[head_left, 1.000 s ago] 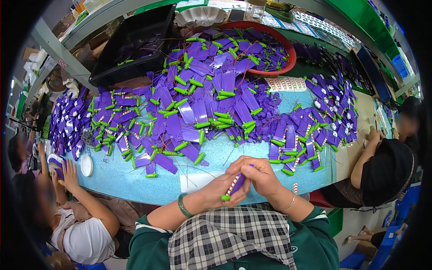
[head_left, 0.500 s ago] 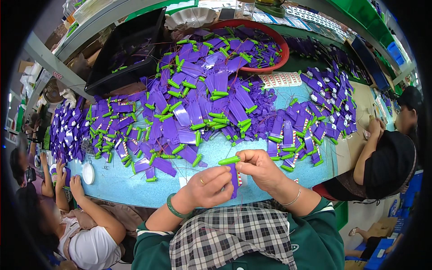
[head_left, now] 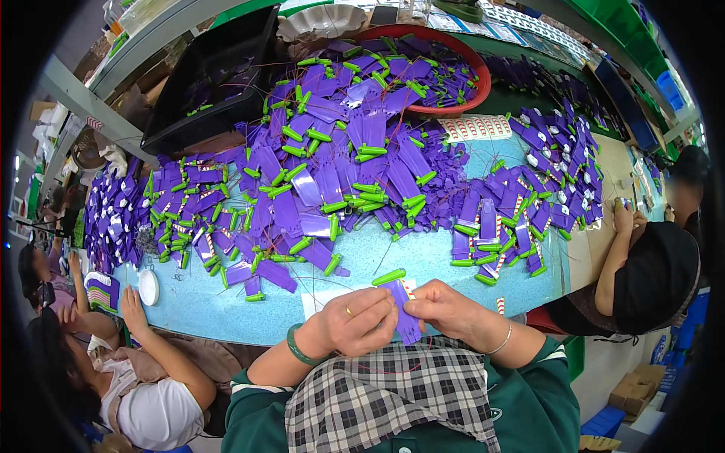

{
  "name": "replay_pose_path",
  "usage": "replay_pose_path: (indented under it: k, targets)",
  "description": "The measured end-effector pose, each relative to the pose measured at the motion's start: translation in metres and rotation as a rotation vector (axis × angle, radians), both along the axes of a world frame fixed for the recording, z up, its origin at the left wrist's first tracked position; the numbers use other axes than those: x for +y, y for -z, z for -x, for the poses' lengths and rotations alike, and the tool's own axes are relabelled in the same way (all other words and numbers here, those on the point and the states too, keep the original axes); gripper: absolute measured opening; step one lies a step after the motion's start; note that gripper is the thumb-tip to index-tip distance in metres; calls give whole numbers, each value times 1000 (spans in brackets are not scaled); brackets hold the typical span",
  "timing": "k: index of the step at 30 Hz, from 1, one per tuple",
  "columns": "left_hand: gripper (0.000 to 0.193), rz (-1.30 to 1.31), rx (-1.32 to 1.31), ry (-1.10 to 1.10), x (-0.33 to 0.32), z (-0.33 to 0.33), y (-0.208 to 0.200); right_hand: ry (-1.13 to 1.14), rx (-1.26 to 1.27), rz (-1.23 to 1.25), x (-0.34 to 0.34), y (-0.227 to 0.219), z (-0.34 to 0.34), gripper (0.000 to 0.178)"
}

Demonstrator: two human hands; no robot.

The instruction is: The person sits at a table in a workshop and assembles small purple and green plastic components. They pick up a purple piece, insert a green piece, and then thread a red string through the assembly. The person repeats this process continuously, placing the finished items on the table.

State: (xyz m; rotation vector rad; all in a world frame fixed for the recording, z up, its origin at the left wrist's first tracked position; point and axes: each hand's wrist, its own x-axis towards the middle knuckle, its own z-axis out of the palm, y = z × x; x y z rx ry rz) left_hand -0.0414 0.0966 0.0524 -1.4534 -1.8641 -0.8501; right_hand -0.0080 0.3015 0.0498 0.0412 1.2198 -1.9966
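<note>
A flat purple plastic piece [head_left: 408, 326] with a green rounded bar [head_left: 389, 277] across its far end is held between my hands, just over the near table edge. My left hand [head_left: 355, 323] has its fingers closed on the piece's left side. My right hand [head_left: 450, 309] pinches its right side, where a red-and-white striped strip [head_left: 409, 289] lies along the edge. A thin red wire hangs below the piece over the checked apron. Under my left hand lies a white sheet [head_left: 323, 297], partly covered.
A large heap of similar purple and green pieces [head_left: 325, 181] lies ahead. Behind it stand a red basin [head_left: 483, 75] and a black bin [head_left: 208, 121]. A striped sticker sheet [head_left: 477, 128] and white lid [head_left: 149, 288] lie on the table. Co-workers sit left and right.
My right hand has moved from the green bar down to the piece's right edge. The piece has turned slightly and come nearer to me, with more of its purple face showing.
</note>
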Motion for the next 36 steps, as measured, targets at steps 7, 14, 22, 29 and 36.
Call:
replay_pose_path:
  k: [7,14,22,29,36]
  targets:
    - [15,-188,-584,-64,9,1,13,354,733,-321,21,23,3,11]
    - [14,40,-1038,-104,30,31,17,524,450,-95,16,44,5,15]
    - [13,527,-380,-507,50,58,42,570,492,-82,24,47,10,31]
    - [13,318,-861,-77,28,34,-6,319,844,-189,31,33,16,29]
    - [23,-430,-1704,150,14,-1,12,447,105,341,-4,37,12,21]
